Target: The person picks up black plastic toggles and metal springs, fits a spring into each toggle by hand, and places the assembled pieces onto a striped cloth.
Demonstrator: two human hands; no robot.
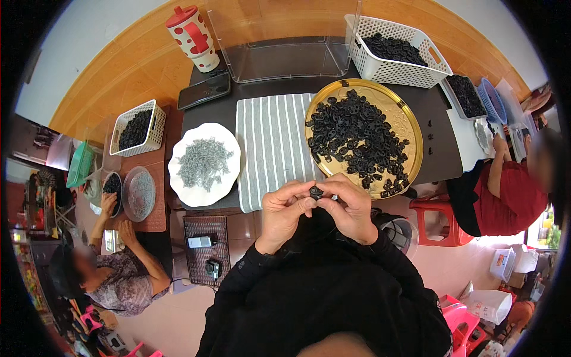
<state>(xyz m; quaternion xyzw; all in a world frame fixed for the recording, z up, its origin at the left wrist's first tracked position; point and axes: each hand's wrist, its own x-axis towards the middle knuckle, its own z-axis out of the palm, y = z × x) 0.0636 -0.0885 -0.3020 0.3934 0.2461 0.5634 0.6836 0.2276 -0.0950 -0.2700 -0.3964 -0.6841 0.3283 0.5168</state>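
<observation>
My left hand (281,213) and my right hand (351,208) meet just in front of the table edge. Between their fingertips they pinch a small black plastic part (316,192). The fingers cover some of it, so its exact kind is hidden. Beyond them lies a grey and white striped cloth (270,137). To its right, a round gold tray (419,146) bears a heap of small black plastic parts (351,128). On the left, a scalloped white plate (180,191) carries a pile of small grey translucent pieces (205,162).
A clear box (285,59), a spotted tumbler (196,41), a black phone-like tray (204,90) and a white basket (410,74) of black parts line the back. Co-workers sit left (128,276) and right (511,199). A red stool (440,223) stands near my right side.
</observation>
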